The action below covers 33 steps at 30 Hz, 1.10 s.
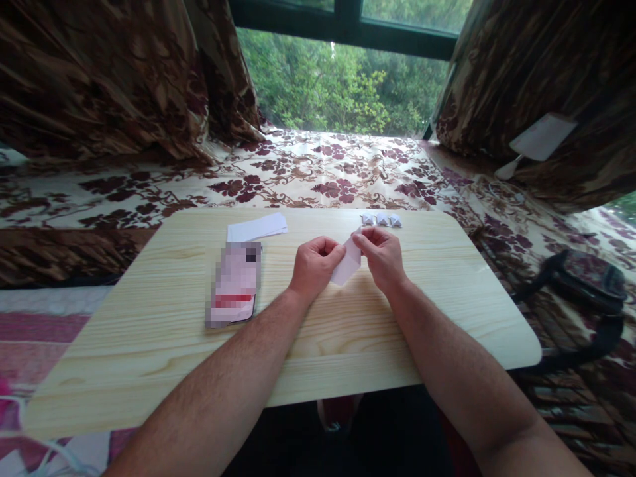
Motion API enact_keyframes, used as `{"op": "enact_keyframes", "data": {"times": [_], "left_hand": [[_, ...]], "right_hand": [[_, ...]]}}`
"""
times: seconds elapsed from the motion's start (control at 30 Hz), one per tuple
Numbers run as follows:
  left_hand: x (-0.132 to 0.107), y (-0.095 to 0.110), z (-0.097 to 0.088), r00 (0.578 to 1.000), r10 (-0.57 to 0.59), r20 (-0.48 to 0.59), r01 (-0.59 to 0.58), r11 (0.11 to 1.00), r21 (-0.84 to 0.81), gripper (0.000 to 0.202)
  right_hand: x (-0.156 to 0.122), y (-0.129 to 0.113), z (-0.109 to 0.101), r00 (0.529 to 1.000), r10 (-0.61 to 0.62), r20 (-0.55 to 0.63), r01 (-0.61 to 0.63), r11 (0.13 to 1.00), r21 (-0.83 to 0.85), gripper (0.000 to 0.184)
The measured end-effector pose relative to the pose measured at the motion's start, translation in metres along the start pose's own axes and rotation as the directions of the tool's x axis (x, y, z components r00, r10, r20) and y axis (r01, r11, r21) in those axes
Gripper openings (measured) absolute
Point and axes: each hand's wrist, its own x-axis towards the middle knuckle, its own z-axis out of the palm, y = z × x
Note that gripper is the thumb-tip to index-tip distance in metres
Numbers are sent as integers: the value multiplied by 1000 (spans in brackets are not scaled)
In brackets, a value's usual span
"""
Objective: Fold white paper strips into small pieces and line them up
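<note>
Between both hands, above the middle of the table, is a piece of folded white paper (346, 266). My left hand (317, 264) pinches its left edge between thumb and fingers. On the upper right, the fingertips of my right hand (378, 252) close on the same paper, hiding that corner. Just beyond the right hand, small folded paper pieces (381, 219) sit in a row of three. A short stack of white paper strips (256, 227) lies at the back left of the table.
A phone (236, 281), partly blurred out, lies on the wooden table (163, 318) left of my hands. Behind the table is a ledge with flowered cloth (318, 175) below a window. A white lamp (542, 137) stands at the right, and a black bag-like object (591, 278) is beside the table.
</note>
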Motion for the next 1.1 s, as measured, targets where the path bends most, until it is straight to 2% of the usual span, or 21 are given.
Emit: {"op": "enact_keyframes", "data": {"times": [1.1], "left_hand": [[-1, 2, 0, 1000, 14, -3, -14, 1000, -8, 27]], "right_hand": [[1, 0, 0, 1000, 11, 14, -11, 1000, -8, 23]]}}
